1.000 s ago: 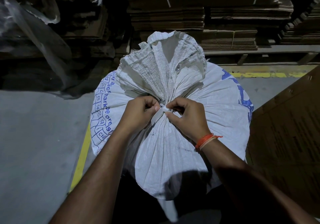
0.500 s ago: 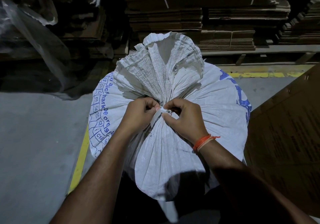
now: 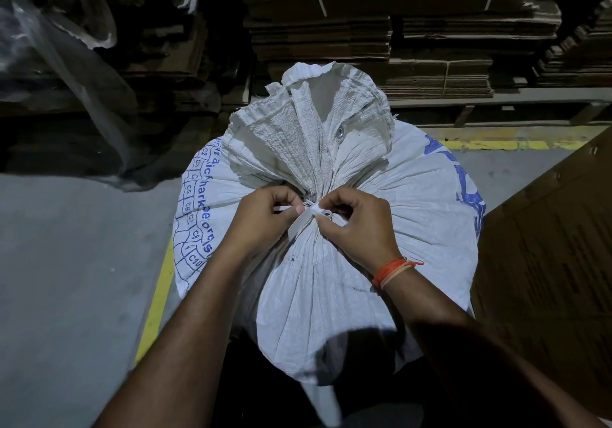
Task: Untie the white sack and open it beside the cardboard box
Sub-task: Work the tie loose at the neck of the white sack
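Observation:
A full white woven sack (image 3: 331, 281) with blue print stands upright on the floor in front of me. Its gathered neck is bound by a white tie strip (image 3: 306, 217), and the loose mouth fans out above the knot. My left hand (image 3: 261, 220) pinches one end of the strip at the left of the knot. My right hand (image 3: 359, 225), with an orange thread at the wrist, pinches the strip's other part at the right. A brown cardboard box (image 3: 549, 255) stands against the sack's right side.
Stacks of flattened cardboard (image 3: 381, 36) on a pallet fill the back. Clear plastic sheeting (image 3: 59, 63) hangs at the far left. Yellow floor lines (image 3: 155, 301) run under the sack and along the back right. Grey concrete floor (image 3: 66, 278) lies to the left.
Both hands stay at the knot with small finger shifts; the white strip now sticks out a little more between them.

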The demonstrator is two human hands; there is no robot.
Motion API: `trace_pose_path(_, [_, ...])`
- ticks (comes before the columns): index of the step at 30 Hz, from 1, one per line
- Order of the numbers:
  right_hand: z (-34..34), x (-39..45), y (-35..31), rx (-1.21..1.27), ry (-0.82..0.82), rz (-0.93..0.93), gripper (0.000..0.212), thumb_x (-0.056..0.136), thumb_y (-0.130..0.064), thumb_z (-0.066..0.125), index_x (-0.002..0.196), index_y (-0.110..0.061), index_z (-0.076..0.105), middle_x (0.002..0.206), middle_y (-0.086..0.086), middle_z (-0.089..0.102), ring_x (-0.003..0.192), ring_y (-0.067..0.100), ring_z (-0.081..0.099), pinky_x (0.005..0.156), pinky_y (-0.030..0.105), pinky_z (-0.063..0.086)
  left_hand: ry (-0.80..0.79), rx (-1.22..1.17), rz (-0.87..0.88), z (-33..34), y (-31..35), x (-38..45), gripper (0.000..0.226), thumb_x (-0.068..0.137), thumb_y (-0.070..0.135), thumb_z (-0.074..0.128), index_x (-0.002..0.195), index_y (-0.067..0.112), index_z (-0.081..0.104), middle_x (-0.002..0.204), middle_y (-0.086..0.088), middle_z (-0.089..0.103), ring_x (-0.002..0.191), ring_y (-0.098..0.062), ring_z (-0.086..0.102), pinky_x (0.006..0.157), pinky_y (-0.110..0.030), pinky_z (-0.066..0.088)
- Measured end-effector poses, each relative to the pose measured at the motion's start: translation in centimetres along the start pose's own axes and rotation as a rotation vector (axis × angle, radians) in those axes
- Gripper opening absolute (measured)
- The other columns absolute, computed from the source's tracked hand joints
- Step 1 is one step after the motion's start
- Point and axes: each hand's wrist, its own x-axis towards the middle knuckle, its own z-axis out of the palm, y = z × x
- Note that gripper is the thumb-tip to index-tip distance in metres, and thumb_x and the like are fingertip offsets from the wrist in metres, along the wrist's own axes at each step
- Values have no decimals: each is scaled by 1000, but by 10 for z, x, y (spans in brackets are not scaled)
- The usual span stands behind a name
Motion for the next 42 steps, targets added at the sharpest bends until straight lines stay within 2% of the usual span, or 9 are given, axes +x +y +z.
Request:
trace_pose_path(3, [0, 0, 1, -5, 1, -5, 13, 76, -11, 84, 86, -12, 78, 80, -7, 75, 80, 6, 72, 77, 17, 59, 6, 14, 7, 1, 0, 0, 9, 92, 16, 75, 83, 17, 74, 67, 21, 69, 59, 10, 58, 60, -16, 43])
trace_pose_path(8, [1, 0, 2, -2, -3, -1, 12, 76, -11, 84, 87, -13, 78, 81, -7, 75, 80, 6, 72, 79, 24, 61, 2, 20, 23, 3, 0, 1, 9, 93, 19, 75, 85, 17, 73, 74, 13, 71, 59, 8, 57, 59, -17, 42])
trace_pose_path(11, [1, 0, 2, 7, -1, 5, 12, 76, -11, 84, 87, -12, 78, 81, -6, 75, 80, 6, 72, 79, 25, 61, 6, 21, 26, 5, 0, 1, 9, 93, 19, 76, 85, 17, 73, 80, 11, 73, 65, 8, 60, 63, -14, 43])
trace_pose_path(17, [1, -1, 3, 26, -3, 2, 10, 77, -11, 83, 85, -12, 78, 81, -5, 76, 80, 8, 73, 79, 27, 62, 16, 15, 37, 9, 0, 1, 8, 93, 16, 75, 85, 18, 75, 85, 9, 75, 73, 1, 64, 70, -18, 47])
trace_pose_path(22, [0, -1, 4, 45, -13, 15, 10, 76, -9, 83, 85, -11, 78, 80, -4, 76, 79, 5, 72, 75, 13, 56, 10, -12, 9, 12, -1, 1, 8, 94, 18, 74, 86, 19, 75, 79, 11, 73, 58, 8, 59, 60, -21, 44])
trace_pose_path(24, [0, 0, 4, 40, -15, 14, 10, 77, -9, 84, 85, -11, 79, 80, -5, 76, 78, 3, 71, 73, 9, 52, 13, 0, 10, 12, 0, 1, 8, 94, 19, 74, 86, 19, 75, 83, 9, 75, 60, 8, 60, 62, -23, 45])
trace_pose_path(31, [-2, 0, 2, 31, -17, 20, 10, 77, -11, 84, 85, -13, 79, 79, -8, 76, 79, 2, 72, 75, 9, 54, 2, -25, 3, 10, -2, 2, 8, 94, 19, 75, 86, 20, 74, 84, 9, 75, 74, -1, 66, 72, -24, 48])
trace_pose_path(36, [-2, 1, 1, 14, -19, 19, 11, 77, -11, 84, 86, -13, 79, 80, -6, 76, 80, 5, 72, 77, 15, 59, -4, -45, -41, 9, -4, 3, 11, 95, 24, 74, 84, 23, 73, 89, 6, 78, 76, -5, 66, 72, -26, 48])
trace_pose_path(42, [-2, 0, 2, 15, -14, 12, 11, 78, -13, 83, 88, -13, 79, 82, -5, 77, 82, 6, 73, 80, 27, 62, 4, -56, -52, 12, 0, 2, 8, 95, 19, 73, 88, 17, 74, 79, 10, 72, 62, -2, 61, 64, -26, 45])
